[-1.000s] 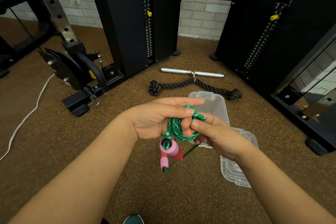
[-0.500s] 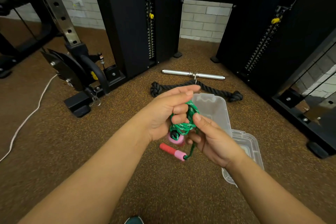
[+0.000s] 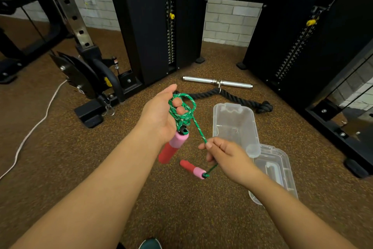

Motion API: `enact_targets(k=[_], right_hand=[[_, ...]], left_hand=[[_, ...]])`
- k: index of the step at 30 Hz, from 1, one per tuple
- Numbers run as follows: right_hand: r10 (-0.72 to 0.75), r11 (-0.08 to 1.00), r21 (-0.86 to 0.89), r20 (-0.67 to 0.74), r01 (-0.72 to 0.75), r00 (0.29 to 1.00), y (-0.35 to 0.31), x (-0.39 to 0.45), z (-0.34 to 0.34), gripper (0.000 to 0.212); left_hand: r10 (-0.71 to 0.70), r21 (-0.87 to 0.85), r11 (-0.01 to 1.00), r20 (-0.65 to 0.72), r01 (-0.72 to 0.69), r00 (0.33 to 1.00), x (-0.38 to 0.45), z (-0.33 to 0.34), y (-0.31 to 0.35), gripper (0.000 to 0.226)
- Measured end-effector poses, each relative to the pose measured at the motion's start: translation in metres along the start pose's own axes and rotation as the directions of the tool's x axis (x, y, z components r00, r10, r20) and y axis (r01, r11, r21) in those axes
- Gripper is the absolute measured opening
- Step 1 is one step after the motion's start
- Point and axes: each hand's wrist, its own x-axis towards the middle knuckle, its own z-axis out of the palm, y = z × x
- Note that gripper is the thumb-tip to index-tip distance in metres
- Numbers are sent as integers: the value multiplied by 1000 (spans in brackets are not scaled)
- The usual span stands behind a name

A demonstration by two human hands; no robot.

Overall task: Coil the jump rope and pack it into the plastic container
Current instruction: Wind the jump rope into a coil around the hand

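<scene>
My left hand [image 3: 161, 115] holds the green jump rope [image 3: 182, 111], coiled in loops around its fingers. One pink and red handle [image 3: 173, 146] hangs below that palm. A strand runs down from the coil to my right hand [image 3: 224, 155], which pinches it between thumb and fingers. The second handle [image 3: 192, 169] dangles under my right hand on a short length of rope. On the floor to the right lies the clear plastic container [image 3: 235, 127], open, with its clear lid [image 3: 276, 172] beside it, partly behind my right forearm.
A chrome bar [image 3: 217, 82] and a thick black rope attachment [image 3: 242, 101] lie on the brown floor beyond the container. Black machine columns [image 3: 153, 22] stand behind. A weight plate [image 3: 78, 75] and frame base sit at left, beside a white cord [image 3: 30, 133].
My hands have come apart: the right hand drew a strand down and right from the coil. The left hand turned palm-up, and the first handle now hangs lower.
</scene>
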Motion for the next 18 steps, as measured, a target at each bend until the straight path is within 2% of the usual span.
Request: enact_targets(k=[2,5,7,9,12,13,15,16,18], right_hand=[[12,998,-60,30,-11,999,0,-1,0,22],[23,971,-238,130,9,991,-7,-8,-1,22],[-3,943,-327,162,56,987,-18,-13,2,29],[-95,927,-343,176,152,980,-32,-19,4,34],[-237,935,-228,167,272,957,-56,-25,0,18],[-258,948,-158,136,278,957,-63,-25,-5,13],[-264,964,-18,53,265,963,-72,-26,-17,17],[-259,966,17,5,259,966,-74,-26,-24,19],[-246,968,40,-83,250,966,-74,-25,-35,18]], left_hand=[[8,-28,1000,-26,-9,1000,1,-1,1,24],[49,-40,998,-87,-52,995,3,-2,1,28],[97,51,994,-104,-93,990,3,-1,-3,32],[174,268,951,-63,-151,983,0,0,-11,35],[255,619,722,178,-310,950,-10,5,-23,35],[254,686,625,273,-373,928,-13,6,-26,35],[215,769,432,420,-472,882,-18,5,-30,35],[174,786,377,460,-490,871,-21,4,-31,34],[43,801,394,473,-450,880,-27,3,-32,39]])
